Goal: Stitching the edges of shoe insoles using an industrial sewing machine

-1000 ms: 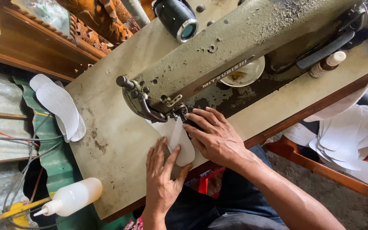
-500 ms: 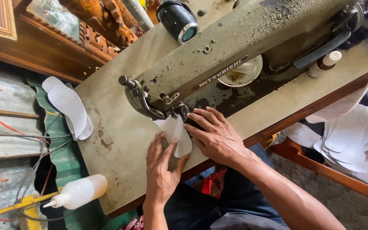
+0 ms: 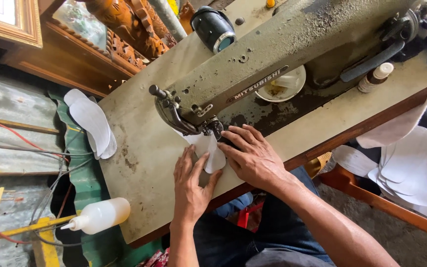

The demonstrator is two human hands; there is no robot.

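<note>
The white fabric piece (image 3: 208, 151) lies flat on the desk (image 3: 144, 163) under the needle end of the sewing machine (image 3: 273, 64), between the two hands. The left hand (image 3: 191, 180) lies flat, fingers spread, pressing on its near left edge; the right hand (image 3: 253, 155) lies flat too, fingers stretched out over its right side toward the needle. Neither hand grips anything; both press down with open palms. The piece is small, plain white, with a rounded lower end showing between the hands. Compared with half a second ago, both hands and the piece sit in much the same place under the machine head. Well to the left lies a stack of white cut pieces (image 3: 92, 123), and a white squeeze bottle (image 3: 100, 215) rests at the desk's near left edge.
</note>
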